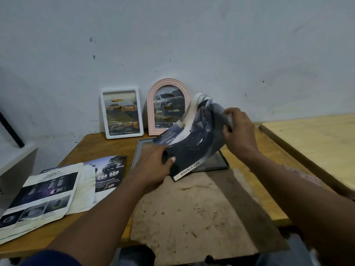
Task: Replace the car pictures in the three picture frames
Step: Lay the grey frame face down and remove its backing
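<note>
A dark car picture (pixel 194 143), curled and bent, is held over a dark flat frame (pixel 221 166) that lies on the wooden table (pixel 92 148). My left hand (pixel 153 166) grips the picture's lower edge. My right hand (pixel 238 131) pinches its upper right corner. A white rectangular frame (pixel 122 113) and a pink arched frame (pixel 169 106) lean upright against the wall, each with a car picture inside. A brown backing board (pixel 192 214) lies flat in front of the dark frame. Most of the dark frame is hidden by the picture and my hands.
Loose car brochure pages (pixel 42 196) and a page marked 204 and 500 (pixel 109 173) lie on the table's left side. A pale wooden board (pixel 315 143) sits at the right. A grey cabinet (pixel 15 169) stands at the far left.
</note>
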